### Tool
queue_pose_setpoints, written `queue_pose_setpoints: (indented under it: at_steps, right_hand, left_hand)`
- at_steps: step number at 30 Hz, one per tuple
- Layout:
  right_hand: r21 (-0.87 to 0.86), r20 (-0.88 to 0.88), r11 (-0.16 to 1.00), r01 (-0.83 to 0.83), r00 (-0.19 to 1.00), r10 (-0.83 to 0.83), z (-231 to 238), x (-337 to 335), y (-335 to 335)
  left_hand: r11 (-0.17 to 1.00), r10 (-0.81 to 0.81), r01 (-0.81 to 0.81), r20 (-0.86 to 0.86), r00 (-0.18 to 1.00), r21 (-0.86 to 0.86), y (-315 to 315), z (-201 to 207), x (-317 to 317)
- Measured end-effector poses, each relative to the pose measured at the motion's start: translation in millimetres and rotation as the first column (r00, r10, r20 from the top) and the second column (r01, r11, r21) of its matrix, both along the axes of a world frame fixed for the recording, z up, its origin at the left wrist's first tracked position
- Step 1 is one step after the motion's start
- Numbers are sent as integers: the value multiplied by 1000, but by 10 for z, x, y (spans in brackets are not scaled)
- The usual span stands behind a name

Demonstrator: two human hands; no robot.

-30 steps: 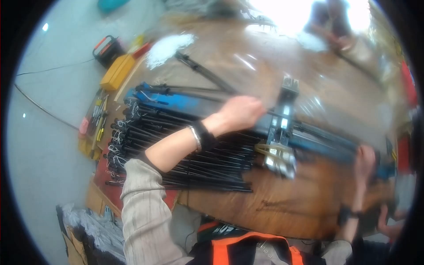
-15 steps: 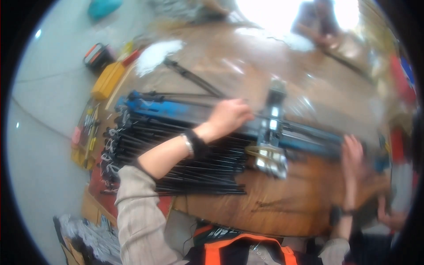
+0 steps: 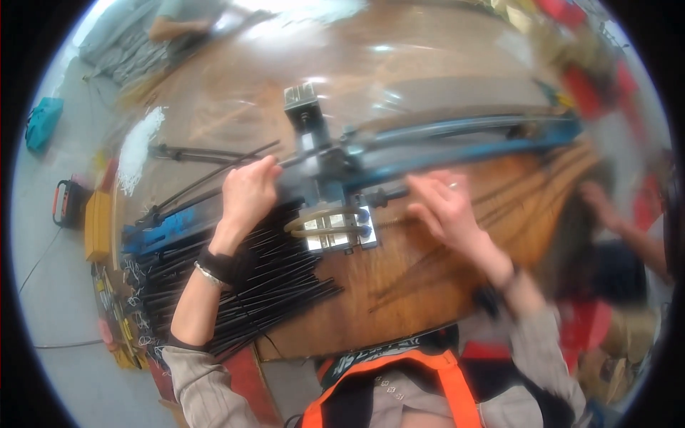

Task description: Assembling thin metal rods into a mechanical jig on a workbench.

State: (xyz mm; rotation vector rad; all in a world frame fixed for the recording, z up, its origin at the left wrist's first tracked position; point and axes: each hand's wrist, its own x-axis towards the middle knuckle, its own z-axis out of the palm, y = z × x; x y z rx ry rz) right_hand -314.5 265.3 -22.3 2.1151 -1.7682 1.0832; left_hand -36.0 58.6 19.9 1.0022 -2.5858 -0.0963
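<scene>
Right hand (image 3: 446, 207) has joined left hand (image 3: 246, 196) on one blue rail (image 3: 457, 139).

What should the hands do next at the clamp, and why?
Probably feed the rod a little further into the clamp. The left hand already grips a thin black rod lying along the blue rail and pointing at the clamp, while the right hand rests open beside the clamp's other side, near its small knob, holding nothing.
</scene>
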Motion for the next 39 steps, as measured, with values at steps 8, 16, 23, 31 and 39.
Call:
queue_pose_setpoints:
  at_steps: [8,16,23,31,39]
  right_hand:
    - [68,250,963,-261,939,237,-203,-56,-253]
    - [551,-101,829,-96,978,181,-20,68,207]
    - [491,80,641,-591,763,642,-430,569,119]
    - [432,68,745,-508,843,534,-323,810,11]
    - [429,418,769,-474,859,296,-366,1039,179]
  left_hand:
    - [986,-84,68,-98,992,-150,38,-168,-49]
    - [865,-175,165,23,984,-474,-239,-160,146]
    - [761,-13,8,-3,1000,-649,-282,-149,577]
    - [991,135,-133,116,984,-22,1795,-428,1135]
    - [991,94,-92,-20,995,93,1793,-498,1084]
